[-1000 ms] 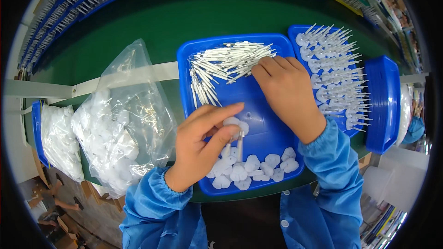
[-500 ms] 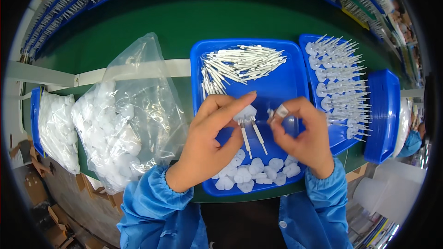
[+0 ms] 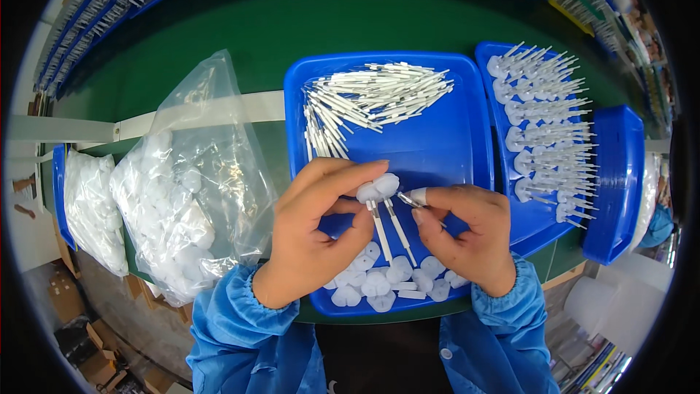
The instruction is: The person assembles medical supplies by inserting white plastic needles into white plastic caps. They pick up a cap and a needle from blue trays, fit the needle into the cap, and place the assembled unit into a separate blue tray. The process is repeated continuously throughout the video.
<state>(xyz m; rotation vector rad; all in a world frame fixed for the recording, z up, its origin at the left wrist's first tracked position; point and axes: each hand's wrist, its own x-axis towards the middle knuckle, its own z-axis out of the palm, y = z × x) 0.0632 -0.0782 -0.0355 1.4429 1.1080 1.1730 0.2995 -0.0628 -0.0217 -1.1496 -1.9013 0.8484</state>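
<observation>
My left hand (image 3: 306,230) pinches a white lobed plastic piece (image 3: 379,187) between thumb and fingers, over the front of a blue tray (image 3: 445,153). From that piece two thin white rods (image 3: 383,237) hang downward. My right hand (image 3: 467,237), with a pale wrap on one finger, closes on a slim metal-tipped rod (image 3: 408,201); its tip is at the right edge of the plastic piece, and most of it is hidden by the fingers. Below the hands lie several loose lobed plastic pieces (image 3: 378,283). A pile of white rods (image 3: 386,95) fills the tray's far part.
On the right, a second blue tray (image 3: 539,237) carries rows of lobed pieces with rods attached (image 3: 543,124), beside stacked blue trays (image 3: 616,182). A clear bag of white pieces (image 3: 171,204) stands left, near another filled bag (image 3: 91,211). Filled trays line the green table's (image 3: 292,22) far edge.
My right hand has moved left and down, bringing the metal-tipped rod up against the plastic piece. My left hand still holds that piece, now slightly lower and further left.
</observation>
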